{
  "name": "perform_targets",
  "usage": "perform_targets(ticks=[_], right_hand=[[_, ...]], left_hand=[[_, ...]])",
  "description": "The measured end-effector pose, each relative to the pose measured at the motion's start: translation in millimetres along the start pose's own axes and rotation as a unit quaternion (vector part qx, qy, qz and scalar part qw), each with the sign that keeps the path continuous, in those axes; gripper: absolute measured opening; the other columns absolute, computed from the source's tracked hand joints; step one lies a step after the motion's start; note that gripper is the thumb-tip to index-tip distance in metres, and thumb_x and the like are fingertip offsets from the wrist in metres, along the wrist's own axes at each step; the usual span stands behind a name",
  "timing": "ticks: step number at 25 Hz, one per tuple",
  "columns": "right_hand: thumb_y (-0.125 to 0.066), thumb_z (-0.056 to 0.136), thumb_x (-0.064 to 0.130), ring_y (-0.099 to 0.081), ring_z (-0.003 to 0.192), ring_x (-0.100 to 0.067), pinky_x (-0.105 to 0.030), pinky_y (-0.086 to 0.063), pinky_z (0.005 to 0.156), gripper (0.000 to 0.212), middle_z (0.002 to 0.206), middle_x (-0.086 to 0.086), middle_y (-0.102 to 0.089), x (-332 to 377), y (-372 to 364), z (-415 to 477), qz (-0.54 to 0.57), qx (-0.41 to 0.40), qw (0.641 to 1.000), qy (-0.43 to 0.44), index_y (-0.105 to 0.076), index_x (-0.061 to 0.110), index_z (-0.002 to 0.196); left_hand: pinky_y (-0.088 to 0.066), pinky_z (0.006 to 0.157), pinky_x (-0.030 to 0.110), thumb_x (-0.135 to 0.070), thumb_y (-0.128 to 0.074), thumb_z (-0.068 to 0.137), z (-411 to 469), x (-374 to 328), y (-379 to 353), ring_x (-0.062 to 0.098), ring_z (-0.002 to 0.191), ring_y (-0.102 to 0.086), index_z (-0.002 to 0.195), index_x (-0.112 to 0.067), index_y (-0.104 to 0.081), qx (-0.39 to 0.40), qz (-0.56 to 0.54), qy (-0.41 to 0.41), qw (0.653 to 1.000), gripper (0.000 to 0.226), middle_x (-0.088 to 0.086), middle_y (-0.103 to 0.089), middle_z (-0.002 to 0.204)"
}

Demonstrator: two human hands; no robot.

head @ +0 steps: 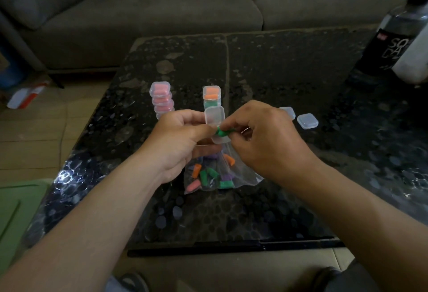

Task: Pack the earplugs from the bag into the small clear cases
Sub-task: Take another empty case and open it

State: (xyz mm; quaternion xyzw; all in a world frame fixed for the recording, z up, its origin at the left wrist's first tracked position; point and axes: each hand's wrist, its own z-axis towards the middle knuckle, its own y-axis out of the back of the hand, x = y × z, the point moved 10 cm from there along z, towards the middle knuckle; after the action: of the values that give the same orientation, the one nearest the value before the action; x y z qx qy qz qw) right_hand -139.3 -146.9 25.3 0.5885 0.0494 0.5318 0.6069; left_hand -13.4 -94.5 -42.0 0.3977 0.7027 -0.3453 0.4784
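A grey sofa [162, 13] is seen at the back of the room, and a dark, speckled counter [278, 71] is set in front of it. At the far left, a red and white box [25, 97] is seen on the floor. On the left part of the counter, a pink stack [162, 99] of small clear cases is stood, each one filled with pink earplugs. Just in front of it the left hand [183, 138] is held above the counter, and its fingers [185, 118] are curled around an open case [215, 122] with its lid tipped up. Behind that case a second stack [211, 97] is stood, with orange earplugs in the top case and green ones below. A green earplug [222, 132] is held right at the open case, pinched by the fingers [238, 120] of the right hand [264, 141]. Under both hands the clear bag [213, 173] is laid on the counter, and loose orange, green, purple and pink earplugs are seen inside it. To the right of the right hand, two shut cases [307, 120] are laid just beside each other on the counter. At the far right a dark bottle [393, 32] is stood, but it is blurred.
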Motion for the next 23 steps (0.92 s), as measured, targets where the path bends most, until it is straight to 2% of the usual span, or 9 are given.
perform_targets(ticks=[6, 15, 23], right_hand=[[-0.066, 0.088, 0.006, -0.064, 0.087, -0.009, -0.028, -0.056, 0.077, 0.021, 0.099, 0.005, -0.069, 0, -3, 1, -0.001, 0.006, 1.0, -0.001, -0.076, 0.02, 0.101], [-0.068, 0.088, 0.009, -0.065, 0.08, -0.006, -0.027, -0.057, 0.073, 0.017, 0.088, 0.009, -0.07, -3, -3, -1, 0.012, -0.004, 1.0, -0.011, -0.072, 0.021, 0.1], [-0.065, 0.091, 0.01, -0.063, 0.082, -0.005, -0.026, -0.054, 0.075, 0.015, 0.088, 0.01, -0.068, -9, 3, 1, 0.019, -0.027, 0.999, -0.024, -0.07, 0.022, 0.099]], left_hand=[[-0.062, 0.069, 0.033, -0.001, -0.071, 0.091, 0, 2, -1, 0.026, 0.09, -0.078, 0.114, 0.0, -0.071, 0.004, -0.012, 0.01, 1.0, 0.023, 0.018, -0.078, 0.104], [-0.064, 0.072, 0.035, 0.0, -0.071, 0.09, -2, 1, -1, 0.028, 0.094, -0.078, 0.115, 0.0, -0.069, -0.002, -0.02, 0.012, 1.0, 0.024, 0.018, -0.077, 0.107], [-0.061, 0.063, 0.027, 0.001, -0.069, 0.09, -4, -5, -1, 0.022, 0.087, -0.079, 0.114, -0.003, -0.07, -0.004, -0.035, 0.007, 0.999, 0.024, 0.015, -0.079, 0.1]])
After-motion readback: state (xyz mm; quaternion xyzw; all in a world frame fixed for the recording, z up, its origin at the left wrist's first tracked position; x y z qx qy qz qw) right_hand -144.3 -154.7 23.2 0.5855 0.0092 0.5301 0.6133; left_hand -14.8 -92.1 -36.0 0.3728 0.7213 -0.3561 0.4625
